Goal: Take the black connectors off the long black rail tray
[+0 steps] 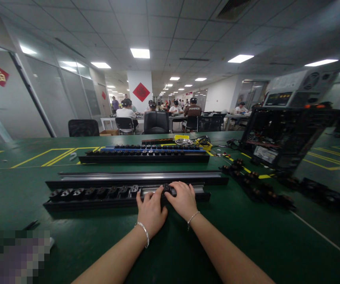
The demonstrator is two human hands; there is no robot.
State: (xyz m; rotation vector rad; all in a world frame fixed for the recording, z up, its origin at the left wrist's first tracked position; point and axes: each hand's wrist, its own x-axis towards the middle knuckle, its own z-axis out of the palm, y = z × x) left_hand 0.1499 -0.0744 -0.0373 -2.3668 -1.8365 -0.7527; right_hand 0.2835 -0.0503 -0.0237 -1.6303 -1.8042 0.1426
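Note:
In front of me a long black rail (83, 206) with a silvery channel lies crosswise, and several round-faced black socket modules (101, 192) sit in a row along its left part. One more black socket module (166, 188) is between my fingers, over the right part of the channel. My left hand (152, 209) closes on its left side, with other fingers on the rail's edge. From the right, my right hand (183, 199) grips the same module with thumb and fingers. My fingers cover much of it, so whether it is seated in the channel is hard to tell.
Behind lies a second black rail (140, 177) with a bare silvery channel. Farther back is a filled rail (143, 159). Loose black modules (255, 183) lie to the right, near an open computer case (285, 138). A yellow tray (207, 146) with cables stands at the back.

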